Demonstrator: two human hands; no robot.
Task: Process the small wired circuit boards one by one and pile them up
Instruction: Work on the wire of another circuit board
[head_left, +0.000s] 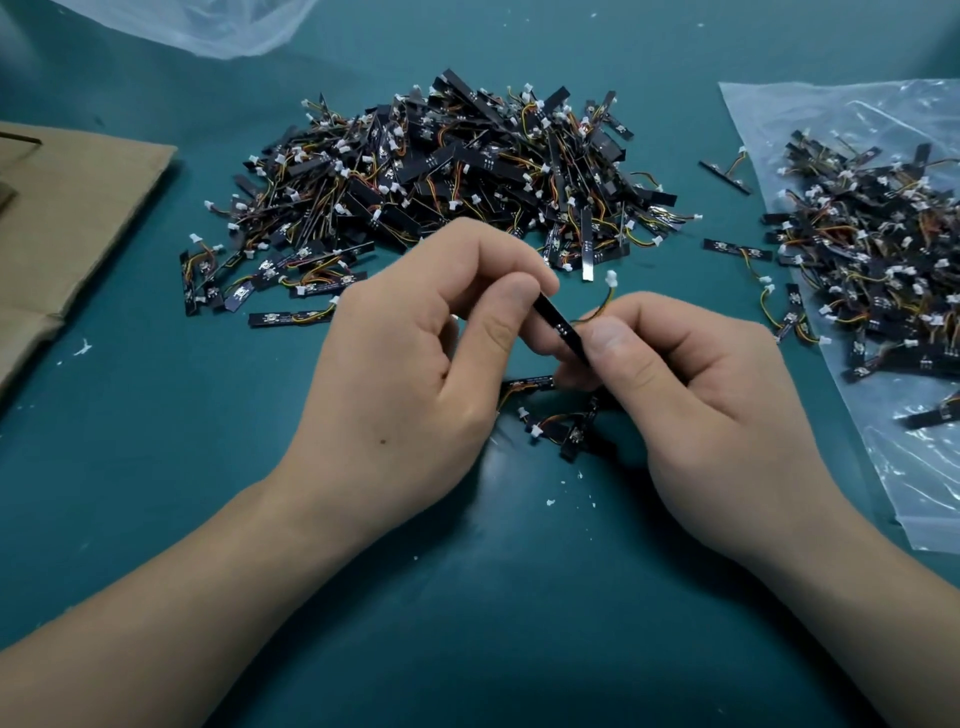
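Processing step, one board in hand. A single wired circuit board (560, 325) is held above the desk (467, 597): the left hand (431, 358) pinches its upper end and the right hand (696, 389) its lower end, where the wire to the white connector (612, 279) leaves. A large heap (447, 171) lies beyond, and a second heap (872, 260) lies on a plastic bag (779, 135). The next move is probably to drop the board on the finished heap, though which heap that is cannot be told.
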